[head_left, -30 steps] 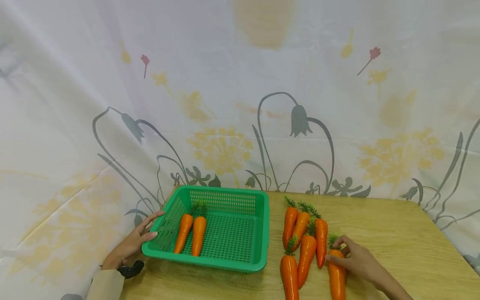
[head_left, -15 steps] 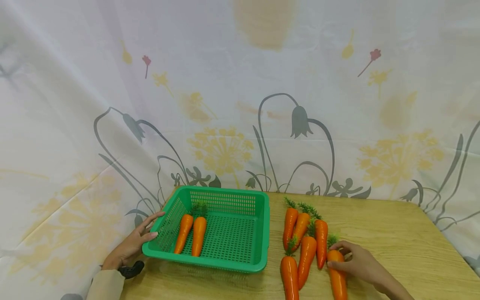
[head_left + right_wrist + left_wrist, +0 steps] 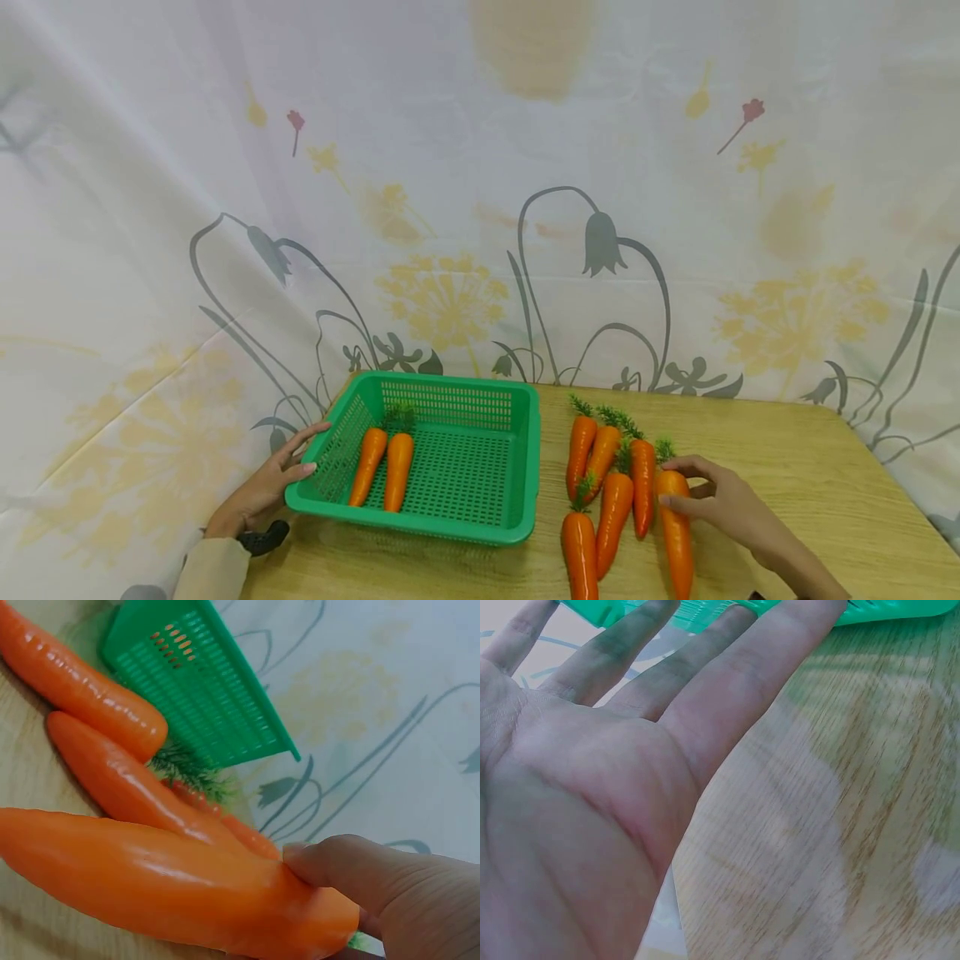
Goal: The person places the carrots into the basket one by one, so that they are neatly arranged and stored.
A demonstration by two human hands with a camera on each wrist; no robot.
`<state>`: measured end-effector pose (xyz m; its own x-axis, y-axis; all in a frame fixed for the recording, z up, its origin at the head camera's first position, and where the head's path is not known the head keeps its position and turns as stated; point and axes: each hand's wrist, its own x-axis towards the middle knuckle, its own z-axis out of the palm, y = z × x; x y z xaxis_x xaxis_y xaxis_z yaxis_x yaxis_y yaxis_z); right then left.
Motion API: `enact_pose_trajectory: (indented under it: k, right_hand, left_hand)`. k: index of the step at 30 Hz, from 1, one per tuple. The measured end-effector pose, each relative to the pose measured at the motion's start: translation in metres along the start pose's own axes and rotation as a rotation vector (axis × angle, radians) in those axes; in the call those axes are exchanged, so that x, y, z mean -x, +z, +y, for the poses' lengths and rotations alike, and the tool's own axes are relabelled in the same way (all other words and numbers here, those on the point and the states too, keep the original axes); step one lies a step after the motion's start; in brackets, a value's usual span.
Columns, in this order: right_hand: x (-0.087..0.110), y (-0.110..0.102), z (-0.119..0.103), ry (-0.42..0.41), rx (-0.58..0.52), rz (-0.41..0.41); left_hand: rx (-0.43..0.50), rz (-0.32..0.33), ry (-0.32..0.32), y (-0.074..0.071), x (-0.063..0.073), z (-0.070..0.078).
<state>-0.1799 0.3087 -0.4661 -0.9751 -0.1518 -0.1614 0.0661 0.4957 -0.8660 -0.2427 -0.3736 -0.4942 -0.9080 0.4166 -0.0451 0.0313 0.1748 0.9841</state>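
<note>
My right hand (image 3: 727, 500) pinches a carrot (image 3: 677, 542) near its thick leafy end, thumb on one side. In the right wrist view that carrot (image 3: 150, 877) lies across the foreground; the fingers beneath it are mostly hidden. To its left, several more orange carrots (image 3: 615, 508) with green tops lie in a loose group on the table. At the far left, my left hand (image 3: 262, 492) rests against the side of a green slotted basket (image 3: 412, 529), its fingers extended. Inside the basket lie two carrots (image 3: 398, 473) side by side. The left wrist view shows the left palm (image 3: 592, 772) bare.
Everything sits on a light wood-grain table (image 3: 810, 467). A pale curtain (image 3: 465, 183) with printed flowers hangs right behind the table's back edge and along the left side. The basket stands left of the loose carrots.
My right hand has moved slightly away from me, and the carrot it pinches has shifted the same way, up beside the group. The left hand and basket stay put.
</note>
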Motion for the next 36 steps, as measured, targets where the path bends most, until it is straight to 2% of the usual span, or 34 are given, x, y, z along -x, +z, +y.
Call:
enact_pose_trajectory:
  k: [13,22,29,36]
  right_hand:
    - [-0.009,-0.002,-0.028,-0.047,0.016,0.055]
    - [-0.020,0.005,-0.042,-0.087,0.031,0.069]
    - [-0.029,0.014,-0.053,-0.137,0.018,0.075]
    - [-0.040,0.024,-0.066,-0.178,0.000,0.074]
  left_hand:
    - [-0.017,0.005,-0.007,0.001,0.000,0.001]
    - [-0.034,-0.015,0.038,0.002,0.001,0.003]
    - [-0.053,0.008,0.013,0.002,0.001,0.003]
    - [-0.062,0.001,0.023,0.002,0.001,0.003]
